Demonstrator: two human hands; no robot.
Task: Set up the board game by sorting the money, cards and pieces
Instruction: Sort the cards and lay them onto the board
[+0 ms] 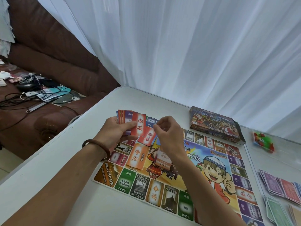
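My left hand point(117, 132) grips a fan of cards point(130, 119), with a red card at the front. My right hand point(169, 134) is curled just right of it, thumb and forefinger pinched at the upper corner of a tilted red card point(146, 137) over the game board point(203, 162). Below that, an orange card point(136, 156) lies face up on the board. A pale, blurred card point(162, 159) shows under my right wrist. Piles of paper money point(280, 185) in purple, red and green sit at the table's right edge.
The game box point(215, 126) lies beyond the board's far right corner, with a clear bag of green and red pieces point(263, 141) to its right. The white table point(65, 185) ends at the left beside a brown sofa point(48, 54) strewn with cables. White curtains hang behind.
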